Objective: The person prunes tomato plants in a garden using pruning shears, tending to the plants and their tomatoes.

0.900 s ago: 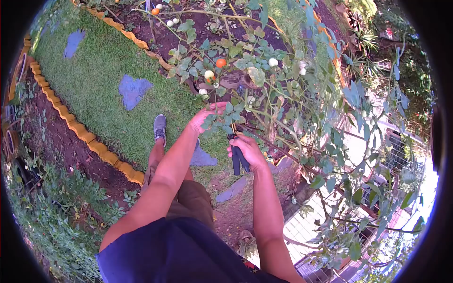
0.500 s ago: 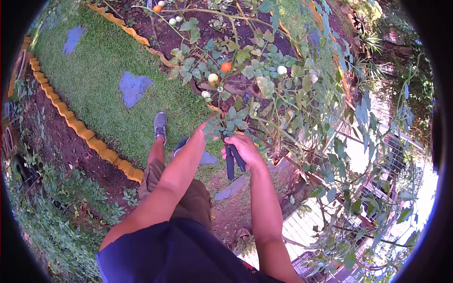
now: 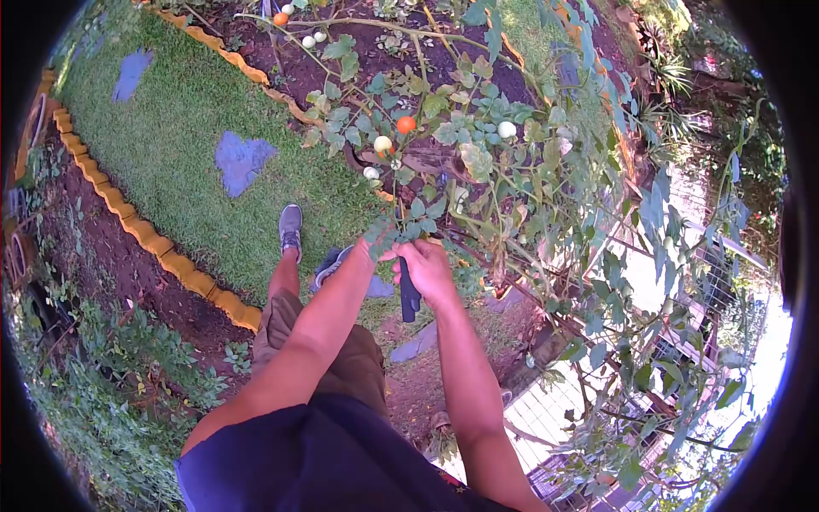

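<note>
Where the shirt [image 3: 316,461] ended: bare arms [image 3: 478,367] reached forward, converging above brown shorts [image 3: 354,367].
Right hand [image 3: 428,269]: its fingers were closed around the tool [image 3: 409,294], just beside the left hand [image 3: 387,253].
Tool: it sat in the right fist, its black handles squeezed together and pointing back toward the shorts; its other end was hidden, so whether that was apart or together I could not tell.
Left hand: it was at the stem end of a leafy sprig [image 3: 416,224], mostly covered by leaves; I could not tell whether its fingers were clamped on anything.
Sprig: its leaves spread just over both hands, below the tomatoes.
Tomatoes: one orange [image 3: 406,125] and one pale [image 3: 382,144] hung close together beyond the sprig, with another pale one to the right and a small cluster farther up.
Shoes: one grey shoe [image 3: 291,224] was planted on grass [image 3: 196,111]; the other showed partly beside the left arm.
Stones: blue-grey slabs [image 3: 243,162] lay set in the grass.
Edging: a scalloped yellow border [image 3: 188,273] separated grass from dark soil [image 3: 166,307].
Fence: mesh [image 3: 718,286] stood at the far right, behind foliage.
</note>
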A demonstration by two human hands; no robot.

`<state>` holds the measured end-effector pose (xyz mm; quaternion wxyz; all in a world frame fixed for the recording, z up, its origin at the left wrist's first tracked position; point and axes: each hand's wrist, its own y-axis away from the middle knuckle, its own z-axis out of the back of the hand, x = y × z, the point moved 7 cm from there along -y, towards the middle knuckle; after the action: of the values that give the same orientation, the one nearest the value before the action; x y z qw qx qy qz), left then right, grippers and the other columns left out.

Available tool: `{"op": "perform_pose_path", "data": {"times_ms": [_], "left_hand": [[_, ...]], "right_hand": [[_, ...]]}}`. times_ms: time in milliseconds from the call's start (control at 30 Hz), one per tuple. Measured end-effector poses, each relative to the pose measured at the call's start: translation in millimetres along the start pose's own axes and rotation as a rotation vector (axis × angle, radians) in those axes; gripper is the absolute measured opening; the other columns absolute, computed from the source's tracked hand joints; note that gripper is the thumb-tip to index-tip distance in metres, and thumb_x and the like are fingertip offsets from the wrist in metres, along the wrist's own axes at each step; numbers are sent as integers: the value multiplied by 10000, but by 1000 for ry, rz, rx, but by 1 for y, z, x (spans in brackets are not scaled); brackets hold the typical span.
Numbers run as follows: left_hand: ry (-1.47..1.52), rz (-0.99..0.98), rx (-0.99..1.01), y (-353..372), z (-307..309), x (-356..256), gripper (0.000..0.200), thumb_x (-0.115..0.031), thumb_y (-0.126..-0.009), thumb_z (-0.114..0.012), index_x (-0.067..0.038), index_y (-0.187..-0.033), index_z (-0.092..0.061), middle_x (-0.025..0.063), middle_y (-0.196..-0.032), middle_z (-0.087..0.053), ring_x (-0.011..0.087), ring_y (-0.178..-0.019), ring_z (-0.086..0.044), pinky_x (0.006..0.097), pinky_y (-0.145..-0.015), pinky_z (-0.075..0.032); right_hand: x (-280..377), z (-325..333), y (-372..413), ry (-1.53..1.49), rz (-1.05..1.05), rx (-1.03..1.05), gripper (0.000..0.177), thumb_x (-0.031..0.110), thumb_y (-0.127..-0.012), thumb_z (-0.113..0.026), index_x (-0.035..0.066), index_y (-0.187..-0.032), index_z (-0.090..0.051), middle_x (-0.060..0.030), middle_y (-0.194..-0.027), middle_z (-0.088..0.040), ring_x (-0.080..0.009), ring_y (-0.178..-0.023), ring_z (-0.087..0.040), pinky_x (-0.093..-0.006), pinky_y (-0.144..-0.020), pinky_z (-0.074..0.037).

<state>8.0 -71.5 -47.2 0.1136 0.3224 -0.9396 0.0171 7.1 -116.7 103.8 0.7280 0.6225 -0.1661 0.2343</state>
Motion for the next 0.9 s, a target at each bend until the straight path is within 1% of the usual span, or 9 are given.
{"op": "perform_pose_path", "data": {"times_ms": [100, 167, 233, 300, 367, 433, 533, 733, 900], "left_hand": [[-58, 46, -137, -1, 24, 3, 309, -280, -970, -539, -98, -1207, -622, 120, -1086, -691, 258, -879, -682, 413, -714, -563], [-42, 140, -35, 4, 20, 6, 293, -271, -970, -541, -104, -1194, -629, 114, -1078, -695, 251, -884, -683, 412, -707, -564], [-170, 164, -222, 12, 35, 3, 283, -268, -969, -547, -107, -1184, -634, 101, -1058, -698, 241, -883, -683, 409, -699, -563], [-441, 116, -699, 41, 104, -4, 278, -271, -966, -558, -108, -1177, -636, 82, -1028, -700, 227, -874, -681, 404, -690, -561], [-659, 20, -969, 74, 89, -23, 191, -199, -924, -564, -103, -1048, -673, 60, -959, -698, 201, -803, -660, 383, -625, -536], [-826, 140, -1059, 120, 125, -47, 156, -141, -873, -528, -81, -888, -671, 46, -862, -666, 185, -720, -612, 361, -563, -481], [-856, 49, -1152, 187, 141, -90, 158, -239, -822, -595, -87, -825, -638, 45, -729, -576, 183, -637, -540, 354, -546, -449], [-1125, -328, -1540, 235, 38, -192, 414, -462, -835, -706, -55, -832, -632, 88, -761, -636, 174, -641, -551, 355, -623, -459], [-1581, -623, -1248, 165, -93, -250, 324, -372, -903, -699, -87, -1052, -664, 93, -840, -682, 185, -743, -624, 377, -722, -511]], "right_hand": [[-6, 1, -2, 37, 14, -21, 293, 241, -883, -628, -47, -908, -674, -109, -762, -687, -161, -579, -638, -299, -551, -522], [-8, 0, 0, -15, 14, -20, 301, 248, -883, -631, -46, -935, -671, -112, -768, -686, -160, -593, -641, -296, -554, -521], [-17, 1, 1, -15, 5, 0, 280, 237, -900, -623, -27, -985, -656, -101, -762, -663, -162, -589, -634, -297, -555, -518], [-34, 7, 4, -29, -38, 12, 273, 233, -905, -620, -16, -1016, -644, -95, -757, -648, -166, -593, -633, -300, -564, -519], [-61, 14, 9, -51, -115, 26, 278, 234, -900, -623, -13, -1027, -637, -95, -753, -643, -171, -607, -638, -306, -578, -525], [-87, 18, 21, -14, -200, 30, 269, 231, -885, -629, -18, -986, -646, -78, -739, -629, -163, -615, -627, -297, -570, -519], [-142, 16, 38, -49, -279, 65, 243, 228, -872, -634, -8, -927, -639, -71, -717, -621, -164, -601, -618, -300, -550, -504], [-189, -27, 69, 153, -420, 180, 220, 229, -871, -641, 11, -893, -622, -62, -700, -611, -161, -582, -601, -335, -525, -481], [-123, -85, 55, 47, -259, 252, 224, 198, -915, -609, -15, -982, -619, -75, -794, -636, -157, -667, -627, -293, -637, -524]]}}
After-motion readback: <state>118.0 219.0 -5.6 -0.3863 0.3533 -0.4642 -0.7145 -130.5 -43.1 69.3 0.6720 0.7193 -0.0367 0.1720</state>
